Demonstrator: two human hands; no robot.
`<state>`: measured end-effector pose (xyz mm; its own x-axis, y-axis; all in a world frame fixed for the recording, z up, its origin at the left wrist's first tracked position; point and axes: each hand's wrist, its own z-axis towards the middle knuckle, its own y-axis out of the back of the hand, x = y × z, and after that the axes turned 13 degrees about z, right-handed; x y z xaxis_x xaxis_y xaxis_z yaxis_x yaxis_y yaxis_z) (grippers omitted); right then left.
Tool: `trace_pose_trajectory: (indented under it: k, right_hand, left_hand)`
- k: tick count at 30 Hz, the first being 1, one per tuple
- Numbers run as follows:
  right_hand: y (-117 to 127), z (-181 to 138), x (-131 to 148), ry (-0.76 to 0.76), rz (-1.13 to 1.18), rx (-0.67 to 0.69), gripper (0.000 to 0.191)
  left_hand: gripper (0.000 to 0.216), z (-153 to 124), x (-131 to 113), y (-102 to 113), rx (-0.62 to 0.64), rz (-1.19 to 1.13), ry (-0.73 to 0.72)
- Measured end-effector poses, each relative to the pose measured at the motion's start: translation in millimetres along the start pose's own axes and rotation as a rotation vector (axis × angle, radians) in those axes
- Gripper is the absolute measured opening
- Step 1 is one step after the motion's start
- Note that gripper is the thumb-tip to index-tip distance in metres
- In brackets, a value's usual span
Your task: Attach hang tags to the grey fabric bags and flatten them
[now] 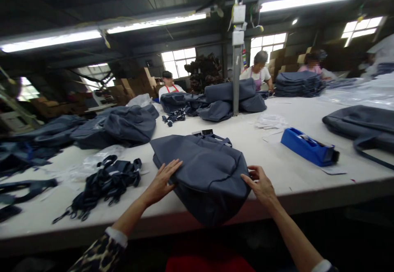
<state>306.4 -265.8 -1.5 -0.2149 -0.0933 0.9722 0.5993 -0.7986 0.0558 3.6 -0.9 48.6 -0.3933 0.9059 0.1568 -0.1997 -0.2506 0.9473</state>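
Observation:
A dark blue-grey bag (206,165) lies in front of me on the white table, its near end bulging over the edge. Stretched fingers of my left hand (163,179) rest flat against the bag's left side. At the right end, my right hand (261,184) grips the bag's edge between thumb and fingers. Behind the bag, a strap or handle (223,140) and a small black tag (207,132) show. To the left lies a heap of dark straps with metal hooks (107,181).
A blue tape dispenser (308,145) stands at the right, near another bag (363,124). More bags pile up at the left (123,124) and around a metal post (236,67). Clear plastic (95,161) lies by the straps. Several people work across the table (277,177).

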Motion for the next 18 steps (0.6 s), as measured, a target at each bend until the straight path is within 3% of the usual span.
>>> trace_pose_trajectory:
  k: [3,9,15,18]
  right_hand:
    - [-3,-3,-6,-0.006,-0.072,-0.103,0.051]
    - [4,8,-4,0.011,-0.150,-0.085,0.059]
    - [38,70,-8,0.030,-0.272,-0.134,0.063]
    - [58,75,5,0.022,-0.311,-0.156,0.058]
  left_hand:
    - [0.057,2,-22,-6,-0.121,-0.155,0.072]
    - [0.032,6,-31,-21,-0.272,-0.272,0.117]
    - [0.037,21,-68,-2,-0.233,-0.148,-0.014]
    - [0.032,32,-89,1,-0.218,-0.062,-0.058]
